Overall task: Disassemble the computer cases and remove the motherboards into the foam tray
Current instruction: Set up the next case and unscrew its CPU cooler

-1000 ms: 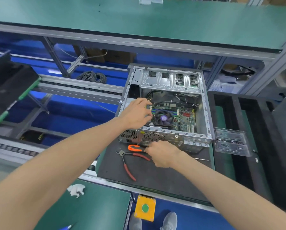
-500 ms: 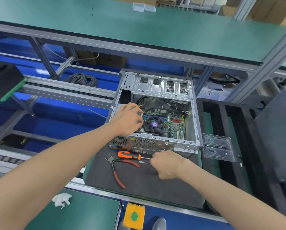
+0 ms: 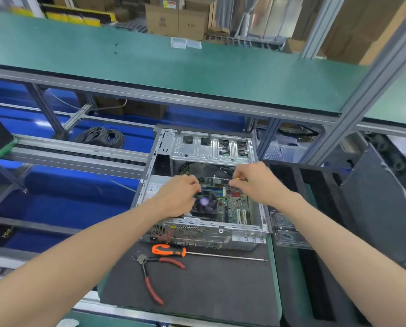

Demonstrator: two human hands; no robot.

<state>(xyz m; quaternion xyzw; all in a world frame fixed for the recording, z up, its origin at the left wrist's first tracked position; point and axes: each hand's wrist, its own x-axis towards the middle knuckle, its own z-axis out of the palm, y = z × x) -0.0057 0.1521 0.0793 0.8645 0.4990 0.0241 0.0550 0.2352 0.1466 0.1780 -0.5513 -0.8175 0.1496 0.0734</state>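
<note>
Both hands are down inside the open computer case [image 3: 204, 192], working over the motherboard [image 3: 235, 206], which is not yet out. The left hand [image 3: 179, 195] has its fingers curled at the far edge of the cooler fan [image 3: 206, 204]; what they hold, if anything, is hidden. The right hand [image 3: 254, 182] pinches something small with a yellow tip, apparently a cable connector at the board's far edge, though it is too small to be sure.

Judging by this, the step is unplugging leads before the board can lift. It is best done by gripping the plug body rather than the wires, pulling straight, and steadying the board with the other hand so it does not flex.

Nearer the body than both hands lie an orange-handled screwdriver [image 3: 171, 250] and red-handled pliers [image 3: 157, 274] on a dark mat [image 3: 209, 286]. The black foam tray [image 3: 315, 256] sits just right of the right forearm.

Writing: a white label on the unit under the left hand is illegible, as is the print on the cardboard boxes [image 3: 176, 20] far beyond.
</note>
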